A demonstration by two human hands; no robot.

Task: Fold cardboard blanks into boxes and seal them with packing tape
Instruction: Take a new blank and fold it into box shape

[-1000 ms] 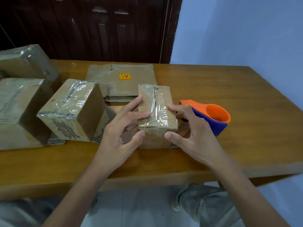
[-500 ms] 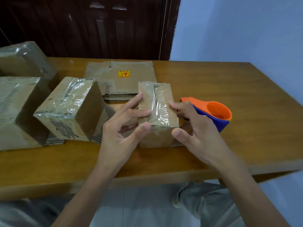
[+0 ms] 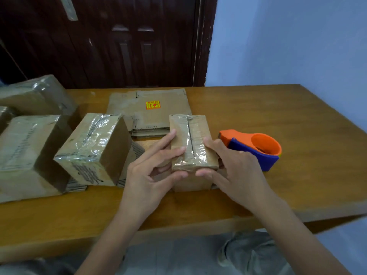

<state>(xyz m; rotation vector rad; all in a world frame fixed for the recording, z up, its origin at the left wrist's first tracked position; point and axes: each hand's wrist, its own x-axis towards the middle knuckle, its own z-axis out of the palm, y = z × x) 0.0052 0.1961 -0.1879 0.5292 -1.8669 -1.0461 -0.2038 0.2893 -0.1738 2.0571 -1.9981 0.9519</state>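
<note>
Box [image 3: 191,147] number whatever-it-is is being pressed down right now, held between both hands at the near middle of the table [image 3: 297,175]. The left hand [image 3: 153,173] is clamped on the box's left side, fingers laid across the top and thumb tucked under the near edge; the right hand [image 3: 230,167] is wrapped on the opposite side, thumb pushed against the near face and fingers curled over the far right corner. Clear packing tape [image 3: 190,135] is seen running along the top seam and down the near face. To get this step right, the tape should be rubbed flat from the seam outward and over the edge, so that no bubbles or lifted ends are left, with the box kept square while it is squeezed. Just right of the box, the orange-and-blue tape dispenser [image 3: 256,149] is parked on the table. Behind the box, a stack of flat blanks [image 3: 151,114] is waiting, and to the left of the box several finished, taped boxes [image 3: 93,149] are piled. Compared with a second ago, little has been changed: the box has been kept in place, and both thumbs have been slid closer together along the near edge.
</note>
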